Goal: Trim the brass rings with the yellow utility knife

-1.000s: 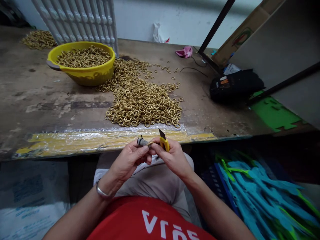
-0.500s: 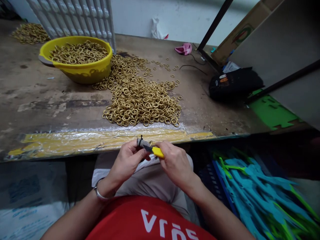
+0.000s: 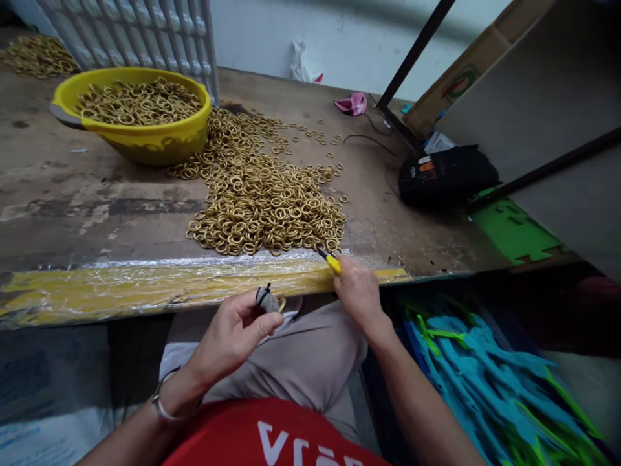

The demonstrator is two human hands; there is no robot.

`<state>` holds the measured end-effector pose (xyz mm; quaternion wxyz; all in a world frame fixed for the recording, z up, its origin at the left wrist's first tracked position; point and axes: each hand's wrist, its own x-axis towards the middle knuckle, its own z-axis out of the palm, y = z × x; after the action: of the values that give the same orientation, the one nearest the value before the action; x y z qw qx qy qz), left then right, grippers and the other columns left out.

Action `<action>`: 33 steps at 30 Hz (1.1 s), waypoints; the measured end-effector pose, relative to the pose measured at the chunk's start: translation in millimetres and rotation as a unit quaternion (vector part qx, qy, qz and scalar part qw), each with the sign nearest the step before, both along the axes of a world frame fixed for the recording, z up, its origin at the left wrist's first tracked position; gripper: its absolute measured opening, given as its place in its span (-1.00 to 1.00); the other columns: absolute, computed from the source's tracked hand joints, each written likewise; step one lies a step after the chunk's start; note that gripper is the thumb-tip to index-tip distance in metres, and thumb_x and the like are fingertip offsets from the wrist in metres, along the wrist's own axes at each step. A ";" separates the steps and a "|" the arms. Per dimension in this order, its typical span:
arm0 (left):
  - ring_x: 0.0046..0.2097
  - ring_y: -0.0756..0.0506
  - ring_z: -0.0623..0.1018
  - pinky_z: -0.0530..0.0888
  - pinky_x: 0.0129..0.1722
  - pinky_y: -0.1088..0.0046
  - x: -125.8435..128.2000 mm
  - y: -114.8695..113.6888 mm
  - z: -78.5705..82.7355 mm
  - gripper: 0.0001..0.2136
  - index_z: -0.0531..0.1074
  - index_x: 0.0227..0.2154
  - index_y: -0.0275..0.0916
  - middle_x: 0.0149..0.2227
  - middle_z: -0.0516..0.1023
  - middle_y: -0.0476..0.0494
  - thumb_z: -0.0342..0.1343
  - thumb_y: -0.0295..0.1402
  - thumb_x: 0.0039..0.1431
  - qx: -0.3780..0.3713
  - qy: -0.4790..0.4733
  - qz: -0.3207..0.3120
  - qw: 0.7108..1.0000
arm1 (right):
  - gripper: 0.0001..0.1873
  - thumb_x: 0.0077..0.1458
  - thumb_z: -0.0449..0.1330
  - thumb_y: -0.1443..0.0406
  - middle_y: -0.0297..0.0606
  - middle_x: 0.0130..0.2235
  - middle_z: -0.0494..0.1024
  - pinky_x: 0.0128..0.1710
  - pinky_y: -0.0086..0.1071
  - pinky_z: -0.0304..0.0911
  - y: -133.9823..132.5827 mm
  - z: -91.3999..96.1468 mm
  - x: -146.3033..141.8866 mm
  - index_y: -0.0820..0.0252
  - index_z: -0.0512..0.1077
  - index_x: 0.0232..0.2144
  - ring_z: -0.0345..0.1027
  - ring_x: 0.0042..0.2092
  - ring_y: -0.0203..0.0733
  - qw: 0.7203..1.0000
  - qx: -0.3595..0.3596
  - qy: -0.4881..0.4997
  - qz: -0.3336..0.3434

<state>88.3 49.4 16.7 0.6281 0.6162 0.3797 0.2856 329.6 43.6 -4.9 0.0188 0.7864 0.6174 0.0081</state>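
My left hand [image 3: 233, 333] is closed over my lap, pinching a gold ring [image 3: 281, 304] against a grey-wrapped thumb tip [image 3: 266, 299]. My right hand [image 3: 356, 291] is closed round a yellow utility knife [image 3: 331, 261], its blade end reaching onto the table's taped front edge [image 3: 145, 281], right at the near rim of a big pile of gold rings [image 3: 264, 200]. A yellow basin [image 3: 145, 139] full of the same rings stands at the back left, touching the pile.
A white plastic crate [image 3: 145, 32] stands behind the basin, with another ring heap [image 3: 36, 58] at far left. A black pouch [image 3: 444, 175] and green foam [image 3: 517, 230] lie at the right. Blue and green foam pieces [image 3: 495, 382] fill a bin below.
My hands have come apart. The right hand carried the knife away from the ring, up and right to the table edge; the left hand stayed low with the ring.
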 end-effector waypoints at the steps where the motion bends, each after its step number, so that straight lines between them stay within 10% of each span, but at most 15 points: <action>1: -0.43 0.00 0.40 0.33 -0.39 0.49 0.5 1.1 -4.0 -0.76 0.41 -0.51 -0.29 -0.52 0.43 -0.03 0.13 -0.26 0.20 -0.014 -0.009 -0.007 1.000 | -0.90 0.22 0.09 0.39 -0.14 -0.25 0.55 -0.37 -0.36 0.02 5.8 -3.5 4.1 0.23 0.42 -0.26 0.42 -0.26 -0.13 1.000 0.023 0.013 0.011; 13: -0.54 0.03 0.43 0.39 -0.56 0.53 16.3 16.9 -30.2 -0.74 0.48 -0.29 -0.38 -0.46 0.52 -0.17 0.17 -0.22 0.14 -0.317 -0.224 0.016 0.922 | -0.82 0.19 0.11 0.31 -0.21 -0.39 0.49 -0.37 -0.39 0.08 40.5 -11.4 0.7 0.22 0.41 -0.45 0.31 -0.38 -0.22 0.974 0.092 0.203 0.033; 20: -0.64 0.17 0.26 0.00 -0.72 0.67 27.9 23.3 -23.9 -0.76 0.45 -0.34 -0.33 -0.38 0.58 -0.15 0.28 -0.24 0.10 -0.324 -0.228 0.041 0.917 | -0.71 0.16 0.17 0.09 -0.44 -0.58 0.32 -0.54 -0.46 0.04 5.3 16.4 -24.6 0.21 0.42 -0.40 0.09 -0.57 -0.39 0.763 0.008 0.644 0.043; 24: -0.65 0.20 0.17 -0.06 -0.70 0.64 28.0 18.4 -13.9 -0.76 0.48 -0.31 -0.36 -0.39 0.56 -0.13 0.30 -0.27 0.09 -0.327 -0.249 0.008 0.912 | -0.68 0.13 0.22 0.05 -0.48 -0.61 0.28 -0.58 -0.48 -0.02 -3.3 20.7 -40.4 0.21 0.41 -0.37 0.04 -0.60 -0.42 0.715 0.004 0.699 0.023; 28: -0.64 0.20 0.14 -0.01 -0.69 0.62 22.4 13.0 -11.9 -0.76 0.53 -0.33 -0.38 -0.41 0.52 -0.11 0.32 -0.28 0.05 -0.333 -0.241 -0.008 0.912 | -0.69 0.19 0.17 0.06 -0.42 -0.55 0.36 -0.55 -0.47 0.03 -8.3 21.1 -46.4 0.20 0.41 -0.35 0.09 -0.57 -0.40 0.727 0.008 0.686 0.035; 33: -0.64 0.17 0.16 0.02 -0.69 0.63 19.1 9.6 -7.5 -0.74 0.51 -0.46 -0.36 -0.57 0.40 -0.01 0.35 -0.23 -0.02 -0.293 -0.184 0.027 0.938 | -0.82 0.24 0.08 0.30 -0.28 -0.37 0.45 -0.28 -0.40 0.21 -21.4 27.9 -45.9 0.19 0.45 -0.36 0.31 -0.33 -0.25 0.864 0.080 0.473 0.151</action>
<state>107.4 59.0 9.2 0.8319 0.3304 0.3409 0.2874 283.7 22.2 23.0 -0.3398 0.5919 0.6604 -0.3132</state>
